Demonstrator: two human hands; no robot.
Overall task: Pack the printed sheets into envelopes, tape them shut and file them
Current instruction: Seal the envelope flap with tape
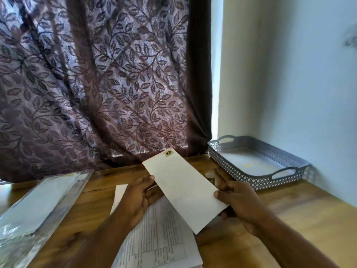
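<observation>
- Centrally, held between both hands: a long white envelope [183,188], tilted, with its far end raised toward the curtain and a small dark printed mark near that far end.
- Left hand [138,198] gripping the envelope's left long edge, thumb laid on the face, fingers curled underneath.
- Right hand [237,202] pinching the near right corner, thumb on top, remaining fingers folded behind the paper.
- Directly beneath hands and envelope: printed sheets [158,238] lying flat on the wooden table [299,213], partly covered by both.
- Just beside the left hand, on its outer side: a blank white paper [120,194], mostly hidden by the wrist.
- Just past the right hand, behind the envelope's right edge: a small round shiny object [210,176], largely blocked and not identifiable.
- Farther out from the right hand, set against the wall [289,84]: a grey lattice-sided tray [231,167] with handle cut-outs and a tiny yellow speck on its floor.
- Well out from the left hand: a clear plastic packet [38,206] with pale flat contents, lying on the table.
- Beyond everything: a brown leaf-patterned curtain [96,84] hanging down to the table's far edge.
</observation>
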